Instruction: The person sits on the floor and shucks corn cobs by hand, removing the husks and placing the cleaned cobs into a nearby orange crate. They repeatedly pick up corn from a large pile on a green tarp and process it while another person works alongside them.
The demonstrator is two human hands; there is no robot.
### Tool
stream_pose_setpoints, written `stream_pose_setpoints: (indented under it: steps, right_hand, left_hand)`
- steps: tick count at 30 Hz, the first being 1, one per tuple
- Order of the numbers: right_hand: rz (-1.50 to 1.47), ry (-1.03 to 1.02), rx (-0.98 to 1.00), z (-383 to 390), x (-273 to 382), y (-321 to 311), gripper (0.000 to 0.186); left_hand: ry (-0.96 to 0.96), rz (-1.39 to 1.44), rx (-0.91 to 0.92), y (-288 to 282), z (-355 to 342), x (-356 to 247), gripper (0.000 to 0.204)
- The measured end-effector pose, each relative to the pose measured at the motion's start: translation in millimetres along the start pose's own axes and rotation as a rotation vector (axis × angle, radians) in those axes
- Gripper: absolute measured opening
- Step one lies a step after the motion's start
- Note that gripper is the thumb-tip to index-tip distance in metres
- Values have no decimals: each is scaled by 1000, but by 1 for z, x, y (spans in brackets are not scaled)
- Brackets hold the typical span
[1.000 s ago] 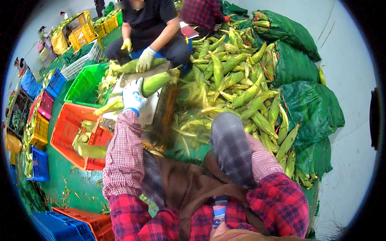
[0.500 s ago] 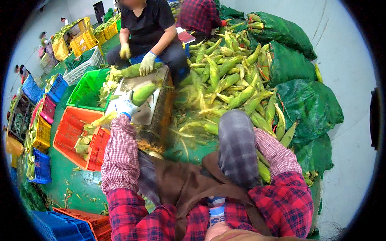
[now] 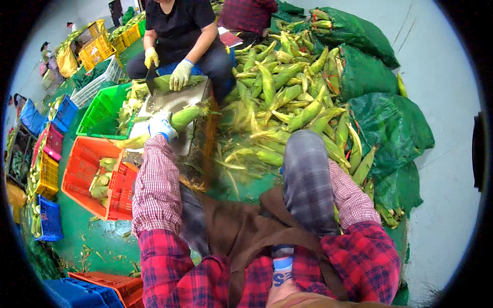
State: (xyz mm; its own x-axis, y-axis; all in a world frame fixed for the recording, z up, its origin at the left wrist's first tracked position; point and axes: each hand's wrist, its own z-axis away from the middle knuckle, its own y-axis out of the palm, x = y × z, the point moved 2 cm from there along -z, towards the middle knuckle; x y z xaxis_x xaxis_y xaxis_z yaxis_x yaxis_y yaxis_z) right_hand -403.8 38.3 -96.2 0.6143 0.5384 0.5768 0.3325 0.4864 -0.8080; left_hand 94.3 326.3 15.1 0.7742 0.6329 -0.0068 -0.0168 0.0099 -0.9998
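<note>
My left hand (image 3: 163, 127), in a white and blue glove, is closed around an ear of corn (image 3: 186, 118) in its green husk. It holds the ear over a pale cutting board (image 3: 181, 146) on a thick block. Pale husk (image 3: 134, 142) sticks out on the other side of the hand; whether it belongs to the same ear I cannot tell. My right forearm (image 3: 354, 197) reaches down beyond my raised knee, which hides the right hand. Across the board, a co-worker's gloved hands hold a knife (image 3: 150, 81) and another husked ear (image 3: 167, 82).
A heap of husked corn (image 3: 287, 87) lies right of the board, against full green mesh sacks (image 3: 390, 128). An orange crate (image 3: 77, 174) with cut pieces and a green crate (image 3: 97, 115) stand at left. More stacked crates (image 3: 82, 292) are at lower left.
The view has shifted slightly. My left hand keeps its hold on the ear over the board. The co-worker's knife now shows upright at the other ear; earlier it could not be made out.
</note>
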Motion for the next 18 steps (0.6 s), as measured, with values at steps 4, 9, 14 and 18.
stream_pose_setpoints:
  steps: [4, 9, 14, 18]
  right_hand:
    - [-75, 28, -175, 34, -5, -27, 33]
    - [-124, 59, -245, 65, -22, -3, 34]
    - [-154, -27, -308, 51, -22, 36, 34]
    - [-501, 310, -431, 48, -26, 53, 38]
  left_hand:
    - [-54, -28, -41, -36, 10, 21, 81]
    - [-28, -38, -48, -18, 8, 40, 87]
    - [7, -125, 8, -16, 11, 32, 89]
    - [-9, 93, 97, -21, 24, 9, 91]
